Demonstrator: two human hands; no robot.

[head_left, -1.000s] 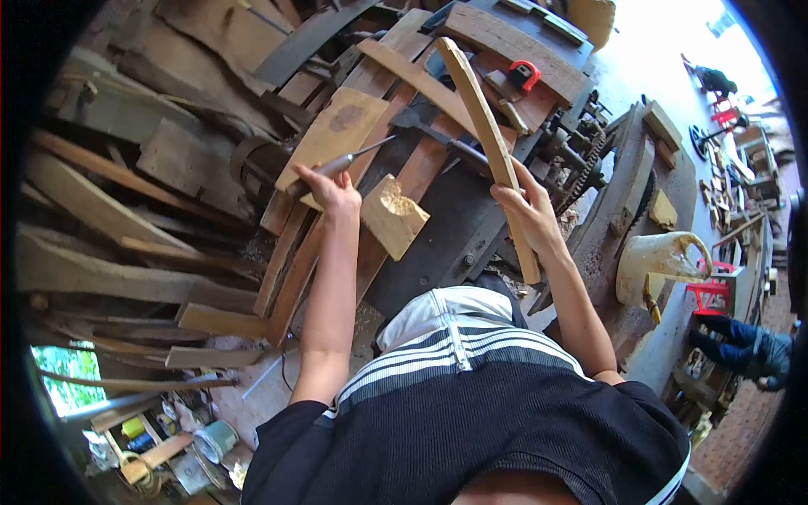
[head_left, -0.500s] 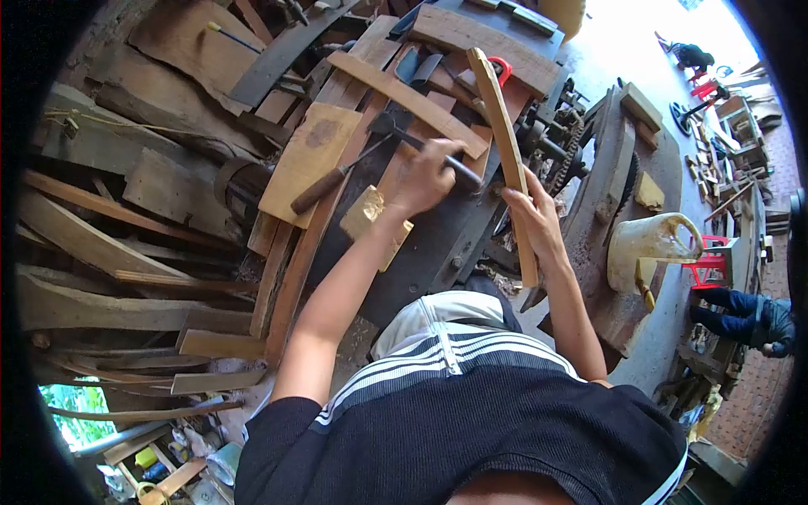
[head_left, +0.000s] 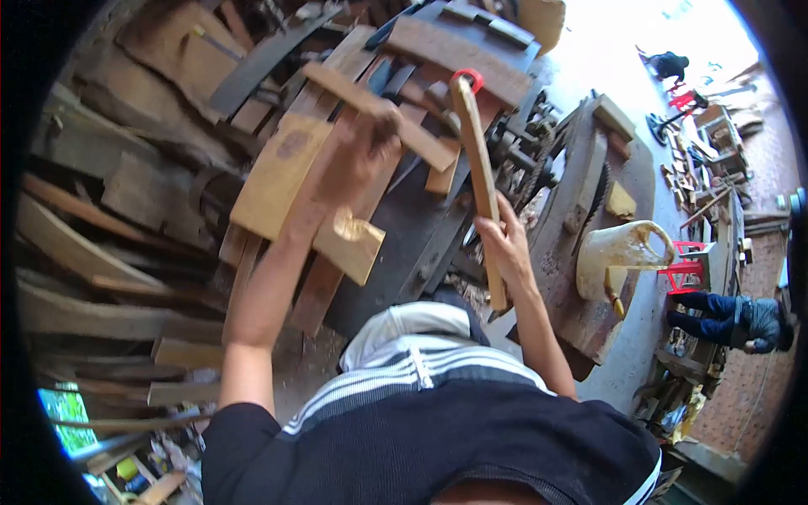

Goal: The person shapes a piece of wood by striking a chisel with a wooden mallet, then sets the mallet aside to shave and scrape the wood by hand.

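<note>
My right hand [head_left: 507, 246] grips a long, narrow wooden strip [head_left: 477, 156] near its lower end, the strip standing steeply with its top pointing away from me. My left hand [head_left: 364, 145] is smeared by motion over the boards on the bench, and its fingers do not show clearly. I cannot tell whether it still holds the hammer. Across its fingers' far side lies a flat wooden piece [head_left: 425, 145]. Below the wrist sits a light wooden block [head_left: 358, 250] with a hollow in its top edge. A wide yellowish board [head_left: 282, 178] lies left of the forearm.
A red ring-shaped item [head_left: 471, 80] shows behind the strip's top. On the right, a machine table [head_left: 572, 282] carries a toothed blade [head_left: 599, 198] and a cream plastic jug [head_left: 599, 261]. Curved planks [head_left: 76, 303] are stacked at left. Another person [head_left: 732, 321] is at far right.
My left hand, which held a hammer, has moved left and blurred. The hammer and the wooden-handled tool no longer show clearly. The whole view has shifted; my right hand keeps the strip.
</note>
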